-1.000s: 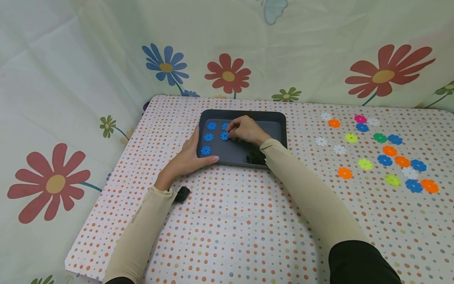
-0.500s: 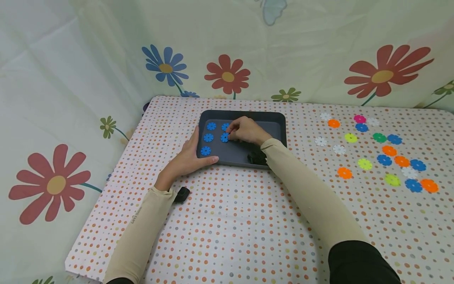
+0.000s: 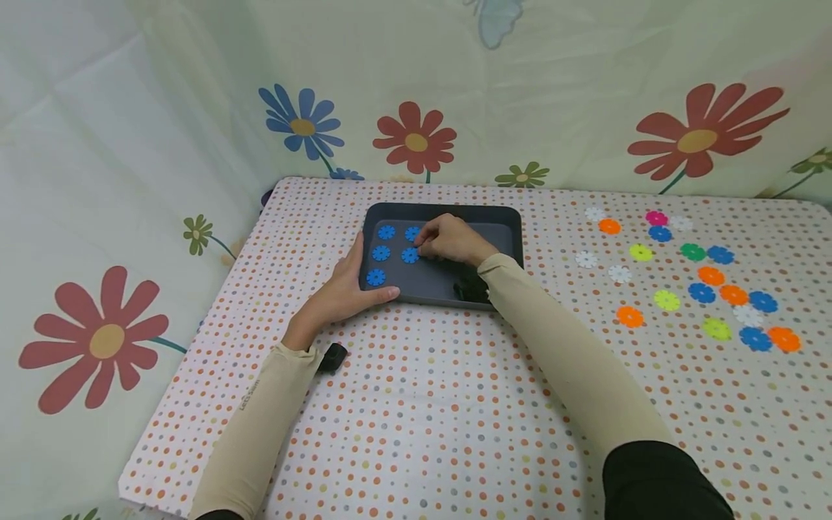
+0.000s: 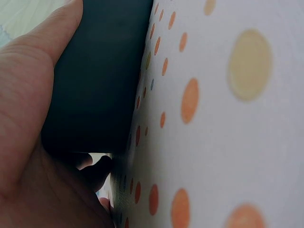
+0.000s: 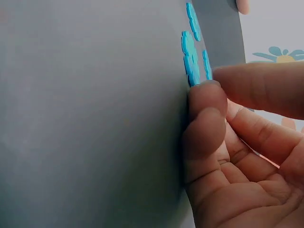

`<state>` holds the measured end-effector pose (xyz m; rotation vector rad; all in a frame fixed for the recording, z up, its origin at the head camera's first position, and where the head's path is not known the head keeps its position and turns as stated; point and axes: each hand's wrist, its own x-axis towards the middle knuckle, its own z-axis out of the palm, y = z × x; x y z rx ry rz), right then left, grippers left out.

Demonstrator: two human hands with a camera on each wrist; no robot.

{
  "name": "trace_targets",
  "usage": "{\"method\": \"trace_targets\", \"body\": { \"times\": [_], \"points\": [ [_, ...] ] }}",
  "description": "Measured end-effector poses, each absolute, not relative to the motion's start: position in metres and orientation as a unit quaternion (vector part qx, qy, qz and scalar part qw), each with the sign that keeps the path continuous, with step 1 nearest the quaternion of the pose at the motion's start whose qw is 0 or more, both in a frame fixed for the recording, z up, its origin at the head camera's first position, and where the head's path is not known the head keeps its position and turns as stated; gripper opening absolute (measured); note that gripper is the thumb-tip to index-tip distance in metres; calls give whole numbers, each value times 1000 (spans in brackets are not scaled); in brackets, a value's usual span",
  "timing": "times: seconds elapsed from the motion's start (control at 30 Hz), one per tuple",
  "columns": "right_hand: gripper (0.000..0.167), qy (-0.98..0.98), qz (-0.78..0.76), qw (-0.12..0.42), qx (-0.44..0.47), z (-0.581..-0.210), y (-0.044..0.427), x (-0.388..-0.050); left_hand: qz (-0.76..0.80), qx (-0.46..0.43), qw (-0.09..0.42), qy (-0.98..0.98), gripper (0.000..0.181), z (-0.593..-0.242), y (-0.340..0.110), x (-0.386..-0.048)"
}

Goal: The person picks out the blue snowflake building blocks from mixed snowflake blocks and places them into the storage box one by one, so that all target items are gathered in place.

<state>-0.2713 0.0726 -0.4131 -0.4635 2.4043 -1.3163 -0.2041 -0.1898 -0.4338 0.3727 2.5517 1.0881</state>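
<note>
A dark grey rectangular tray [image 3: 442, 285] lies on the dotted table. My left hand [image 3: 338, 289] holds its near left corner, the thumb along the near rim and the fingers at the left side. In the left wrist view the thumb presses the tray's dark wall [image 4: 99, 76]. Inside the tray, my right hand [image 3: 451, 240] pinches the edge of a blue flower-shaped disc [image 3: 409, 256] with its fingertips. That disc [image 5: 190, 57] lies nearly flat on the tray floor in the right wrist view. Several other blue discs [image 3: 380, 253] lie in two columns at the tray's left.
Loose flower-shaped discs in orange [image 3: 711, 276], white [image 3: 620, 274], yellow [image 3: 666, 300], green [image 3: 693, 252], pink [image 3: 656, 218] and blue [image 3: 702, 292] are scattered on the right of the table. A flowered curtain [image 3: 572, 94] hangs behind and to the left.
The blue disc at my right fingertips has shifted very slightly toward me, in line with the disc to its left. My left hand stays on the tray corner.
</note>
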Motion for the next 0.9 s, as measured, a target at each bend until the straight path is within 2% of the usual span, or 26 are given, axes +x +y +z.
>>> {"method": "trace_targets", "body": {
  "times": [0.4,0.9],
  "points": [
    [29,819,-510,193,-178,-403,84,-260,389,132,175,895,133,-431,-191,-202],
    [35,811,-537,143,-184,-390,106,-242,388,130,172,896,134,-432,-190,-201]
  ]
}}
